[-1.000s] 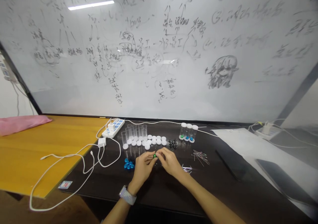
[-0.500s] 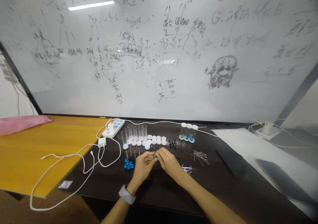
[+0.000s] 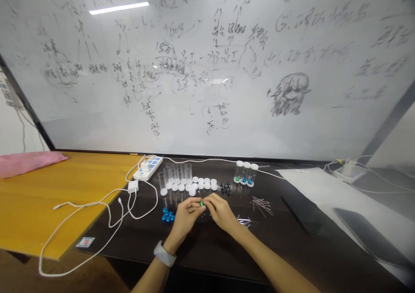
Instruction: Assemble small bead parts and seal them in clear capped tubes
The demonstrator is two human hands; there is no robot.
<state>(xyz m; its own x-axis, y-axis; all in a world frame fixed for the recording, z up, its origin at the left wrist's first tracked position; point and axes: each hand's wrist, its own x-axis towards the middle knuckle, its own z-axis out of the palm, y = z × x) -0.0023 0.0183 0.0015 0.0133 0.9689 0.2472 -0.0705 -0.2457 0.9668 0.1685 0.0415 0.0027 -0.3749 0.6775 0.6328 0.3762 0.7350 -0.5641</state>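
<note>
The left hand [image 3: 188, 211] pinches a green ball [image 3: 201, 203], a thin pin [image 3: 199, 193] rising from it; the right hand's [image 3: 221, 210] fingertips bunch just beside, their grip impossible to tell. A slack pinch could let the ball roll left toward the blue balls [image 3: 167, 216] or forward against the white caps [image 3: 207, 183].

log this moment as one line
left hand: holds green ball | right hand: beside green ball, contact unclear | nearby: blue balls, white caps, black pieces | capped tubes: upright
</note>
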